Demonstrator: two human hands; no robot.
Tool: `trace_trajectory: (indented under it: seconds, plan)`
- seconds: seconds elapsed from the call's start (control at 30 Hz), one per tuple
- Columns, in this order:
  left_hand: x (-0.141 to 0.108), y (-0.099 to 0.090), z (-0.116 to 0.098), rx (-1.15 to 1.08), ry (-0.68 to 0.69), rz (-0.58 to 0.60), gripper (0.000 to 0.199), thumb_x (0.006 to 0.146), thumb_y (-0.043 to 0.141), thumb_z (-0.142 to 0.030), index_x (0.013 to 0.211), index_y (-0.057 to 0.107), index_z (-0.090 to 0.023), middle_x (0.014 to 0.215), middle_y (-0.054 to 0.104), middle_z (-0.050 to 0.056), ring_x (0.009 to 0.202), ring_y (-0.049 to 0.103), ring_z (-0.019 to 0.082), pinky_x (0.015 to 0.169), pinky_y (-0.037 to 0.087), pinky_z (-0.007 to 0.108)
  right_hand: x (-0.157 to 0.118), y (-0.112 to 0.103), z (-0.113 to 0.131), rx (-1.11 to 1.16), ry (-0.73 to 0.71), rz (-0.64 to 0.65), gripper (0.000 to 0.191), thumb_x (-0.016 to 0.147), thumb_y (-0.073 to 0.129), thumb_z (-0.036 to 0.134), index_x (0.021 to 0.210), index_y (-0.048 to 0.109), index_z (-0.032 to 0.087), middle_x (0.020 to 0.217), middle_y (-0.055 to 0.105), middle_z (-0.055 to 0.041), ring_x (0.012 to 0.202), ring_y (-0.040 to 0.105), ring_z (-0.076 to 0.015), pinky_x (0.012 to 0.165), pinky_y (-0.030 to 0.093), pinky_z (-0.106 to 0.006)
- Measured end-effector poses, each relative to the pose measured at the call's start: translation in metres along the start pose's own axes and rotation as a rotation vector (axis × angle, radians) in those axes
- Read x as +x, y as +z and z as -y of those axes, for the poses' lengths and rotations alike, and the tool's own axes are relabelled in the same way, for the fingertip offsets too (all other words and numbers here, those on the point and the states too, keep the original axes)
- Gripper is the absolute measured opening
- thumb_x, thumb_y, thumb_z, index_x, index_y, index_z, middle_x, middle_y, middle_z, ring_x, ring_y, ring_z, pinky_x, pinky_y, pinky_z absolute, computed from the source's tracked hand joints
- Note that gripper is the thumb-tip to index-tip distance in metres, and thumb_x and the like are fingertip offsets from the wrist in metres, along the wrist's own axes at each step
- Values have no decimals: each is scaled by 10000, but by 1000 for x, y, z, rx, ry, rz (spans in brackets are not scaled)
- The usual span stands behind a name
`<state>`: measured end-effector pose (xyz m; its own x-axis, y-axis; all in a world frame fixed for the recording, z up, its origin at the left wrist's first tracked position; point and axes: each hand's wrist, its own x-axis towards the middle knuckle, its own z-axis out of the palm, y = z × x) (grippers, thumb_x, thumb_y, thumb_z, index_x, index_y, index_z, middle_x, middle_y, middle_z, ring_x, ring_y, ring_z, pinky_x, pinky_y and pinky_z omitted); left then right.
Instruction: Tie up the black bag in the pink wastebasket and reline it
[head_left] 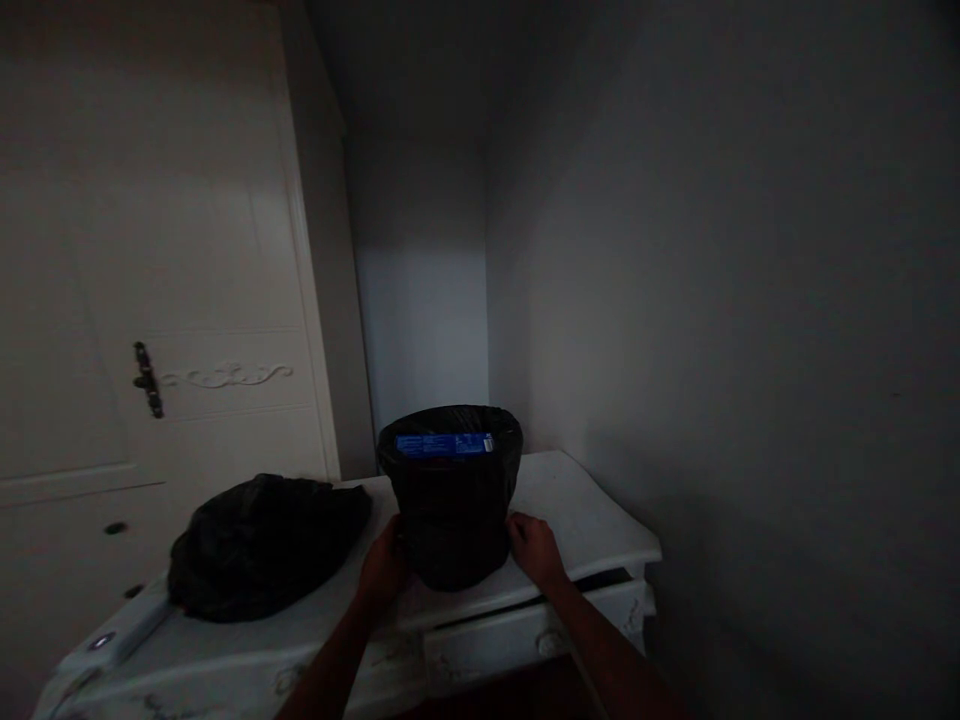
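A bin lined with a black trash bag point(454, 520) stands upright on a white dresser, the bag folded down over its outside. Inside its mouth shows a blue package point(442, 445) with pale print. My left hand point(384, 568) is closed on the bag low on the left side, its fingertips partly hidden. On the right side, my right hand point(534, 548) has its fingers curled in and pinches the bag at about the same height. To the left, a bulging black plastic bag point(266, 545) lies on the dresser; its contents are hidden.
The white dresser point(592, 520) has a drawer point(495, 640) slightly open at the front. A white wardrobe point(217, 250) with a dark handle rises at the left. A bare wall point(712, 350) closes off the right side. The room is dim.
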<state>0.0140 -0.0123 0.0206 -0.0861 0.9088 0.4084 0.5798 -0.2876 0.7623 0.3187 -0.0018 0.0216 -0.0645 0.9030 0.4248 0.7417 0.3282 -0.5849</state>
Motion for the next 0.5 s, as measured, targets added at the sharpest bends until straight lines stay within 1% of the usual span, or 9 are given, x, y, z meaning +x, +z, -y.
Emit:
trace_trajectory:
  seconds: [0.17,0.3,0.37,0.5]
  plan:
    - [-1,0,-2,-10,-5,-4,494,833,544,-296,1314,599,-195,1274,758,121,1154,724,309,989,554,418,0,1,-1,25,1,-3,432,1035,385,351,912,772,203,950,810,-105,918,752,-227,758,421,-263]
    - [-2,0,-2,-18,12,-14,505,831,575,-329,1319,599,-201,1254,764,127,1165,716,325,982,558,431,0,2,-2,25,-11,-19,434,1031,384,345,885,768,206,924,807,-102,868,747,-220,735,413,-263]
    - [-2,0,-1,-8,-2,-27,508,830,581,-333,1322,600,-204,1257,763,128,1160,718,329,979,558,435,0,2,-2,29,-12,-20,436,1030,384,347,874,765,206,908,805,-99,844,742,-214,728,412,-262]
    - [-1,1,0,-4,-13,-33,494,846,572,-347,1320,597,-212,1268,760,120,1152,723,327,963,564,426,0,2,-2,35,0,-11,438,1031,379,345,884,767,204,909,803,-100,846,741,-212,738,419,-263]
